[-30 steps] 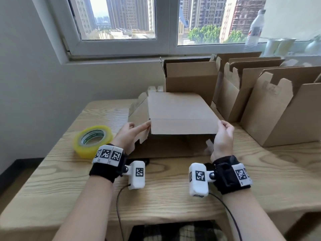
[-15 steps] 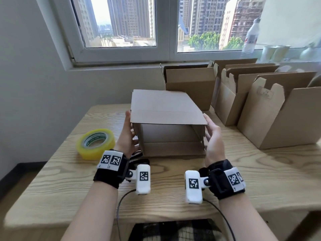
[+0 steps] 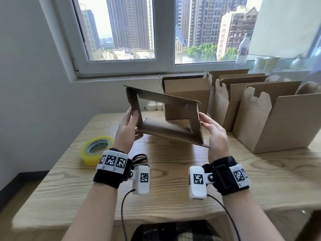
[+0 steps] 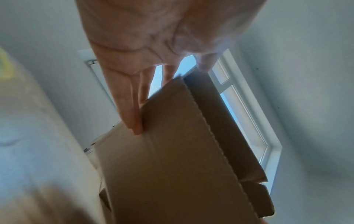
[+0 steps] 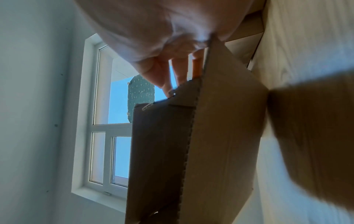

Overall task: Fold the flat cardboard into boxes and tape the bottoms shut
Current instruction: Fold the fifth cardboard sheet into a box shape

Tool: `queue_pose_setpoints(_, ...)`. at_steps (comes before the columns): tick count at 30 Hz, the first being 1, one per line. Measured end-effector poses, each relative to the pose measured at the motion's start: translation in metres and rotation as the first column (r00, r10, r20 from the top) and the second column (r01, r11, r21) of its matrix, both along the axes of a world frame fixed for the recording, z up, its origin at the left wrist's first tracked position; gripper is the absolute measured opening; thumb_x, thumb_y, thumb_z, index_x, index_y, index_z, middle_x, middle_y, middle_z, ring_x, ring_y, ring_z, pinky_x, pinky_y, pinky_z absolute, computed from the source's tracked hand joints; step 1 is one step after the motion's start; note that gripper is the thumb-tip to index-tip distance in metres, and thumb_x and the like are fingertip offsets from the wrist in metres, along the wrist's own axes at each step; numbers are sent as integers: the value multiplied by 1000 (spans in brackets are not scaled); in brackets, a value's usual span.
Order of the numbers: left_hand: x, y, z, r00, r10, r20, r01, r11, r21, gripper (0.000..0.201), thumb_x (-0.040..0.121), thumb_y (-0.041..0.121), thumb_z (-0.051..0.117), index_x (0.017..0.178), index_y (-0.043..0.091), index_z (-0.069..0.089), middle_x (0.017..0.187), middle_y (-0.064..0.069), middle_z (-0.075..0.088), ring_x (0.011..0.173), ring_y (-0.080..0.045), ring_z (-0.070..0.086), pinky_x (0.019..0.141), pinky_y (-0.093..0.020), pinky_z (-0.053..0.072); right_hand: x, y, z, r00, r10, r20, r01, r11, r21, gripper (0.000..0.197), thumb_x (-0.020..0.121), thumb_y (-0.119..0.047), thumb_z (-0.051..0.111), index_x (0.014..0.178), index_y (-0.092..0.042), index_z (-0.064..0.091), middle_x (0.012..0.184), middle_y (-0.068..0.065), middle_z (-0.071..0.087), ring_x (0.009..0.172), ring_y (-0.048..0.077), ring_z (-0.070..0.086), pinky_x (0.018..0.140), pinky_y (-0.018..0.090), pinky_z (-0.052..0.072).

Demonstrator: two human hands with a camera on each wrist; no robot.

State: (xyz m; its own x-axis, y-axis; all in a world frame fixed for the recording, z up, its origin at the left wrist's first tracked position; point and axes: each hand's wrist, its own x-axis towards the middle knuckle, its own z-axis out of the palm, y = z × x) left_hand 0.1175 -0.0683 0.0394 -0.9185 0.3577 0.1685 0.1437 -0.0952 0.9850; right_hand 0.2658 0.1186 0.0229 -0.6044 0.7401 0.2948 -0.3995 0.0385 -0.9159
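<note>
A brown cardboard box (image 3: 170, 131), opened into a hollow sleeve, hangs tilted above the wooden table (image 3: 173, 171), and I see straight through it. My left hand (image 3: 132, 115) grips its left wall, thumb on the front edge and fingers (image 4: 132, 106) straight along the outer face of the box (image 4: 172, 151). My right hand (image 3: 206, 122) presses flat against the right wall, its fingers (image 5: 180, 71) running straight up along the box (image 5: 220, 136). A yellow tape roll (image 3: 94, 148) lies on the table at the left.
Several folded, open-topped boxes (image 3: 278, 122) stand in a row at the back right, one (image 3: 187, 91) right behind the held box. Black scissors (image 3: 139, 157) lie near my left wrist. A bottle (image 3: 243, 47) stands on the windowsill.
The box, flat-topped and resting on the table a second ago, was squared up and is now lifted and tipped so its open end faces me. Both hands rose with it.
</note>
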Motion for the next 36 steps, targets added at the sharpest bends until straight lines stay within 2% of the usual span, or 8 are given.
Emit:
queue_pose_setpoints(6, -4, -7, 43, 964, 65, -258, -101, 986, -129, 54, 83, 61, 53, 130, 35, 58, 83, 6, 70, 72, -21, 69, 80, -46, 59, 7, -8, 43, 1000, -2, -29, 3, 1000, 17, 43, 92, -43, 44, 114, -24, 75, 120, -6, 71, 117, 2, 60, 106, 23, 36)
queue_pose_setpoints(10, 4, -10, 74, 886, 183, -427, -303, 925, -231, 66, 86, 77, 30, 130, 36, 57, 105, 0, 70, 96, -23, 65, 96, -42, 50, 13, -11, 73, 974, 73, -214, -79, 997, -19, 51, 104, -45, 33, 125, -14, 67, 121, 2, 71, 109, 3, 66, 85, 18, 51)
queue_pose_setpoints(13, 10, -3, 77, 847, 167, -506, -323, 916, -239, 48, 96, 67, 33, 115, 35, 62, 103, 5, 63, 99, -18, 54, 91, -34, 41, 3, -13, 82, 984, 15, -180, -7, 999, 44, 51, 94, -63, 42, 123, -30, 69, 124, -4, 69, 123, 18, 60, 108, 47, 44)
queue_pose_setpoints(16, -1, 6, 61, 905, 111, -412, -183, 973, -138, 42, 90, 69, 47, 101, 32, 65, 113, 2, 67, 109, -17, 60, 100, -42, 47, -10, -10, 70, 990, -78, -118, 87, 994, 73, 47, 86, -71, 48, 113, -41, 72, 126, -17, 66, 131, 14, 52, 117, 51, 32)
queue_pose_setpoints(22, -7, 8, 47, 992, -18, -122, 46, 973, 227, 11, 93, 28, 66, 100, 21, 71, 101, 2, 75, 90, -10, 69, 77, -23, 54, -18, -7, 51, 988, -147, -50, 155, 962, 225, 60, 88, -66, 46, 81, -9, 63, 81, 14, 62, 79, 20, 55, 82, 44, 45)
queue_pose_setpoints(28, -24, 5, 32, 992, 43, -117, -19, 980, 197, 15, 92, 29, 68, 100, 17, 70, 98, 1, 75, 88, -10, 70, 73, -19, 54, -30, -5, 33, 945, -326, -13, 282, 797, 534, 62, 92, -68, 45, 99, -10, 66, 91, 8, 69, 90, 24, 63, 90, 51, 50)
queue_pose_setpoints(32, -34, 4, 1, 988, 117, -98, -101, 982, 157, 38, 90, 26, 69, 124, 13, 58, 112, -3, 70, 96, -9, 67, 75, -14, 51, -38, -14, 30, 929, -370, -20, 315, 758, 571, 42, 96, -39, 62, 130, -16, 57, 104, 1, 65, 98, 10, 54, 86, 14, 42)
queue_pose_setpoints(36, -39, 2, -2, 979, 151, -133, -141, 986, 84, 46, 88, 24, 73, 128, 21, 51, 111, -3, 67, 97, -12, 66, 83, -23, 52, -37, -12, 37, 931, -357, -80, 345, 783, 518, 51, 91, -19, 69, 138, -22, 49, 124, 1, 62, 110, 12, 56, 94, 24, 45)
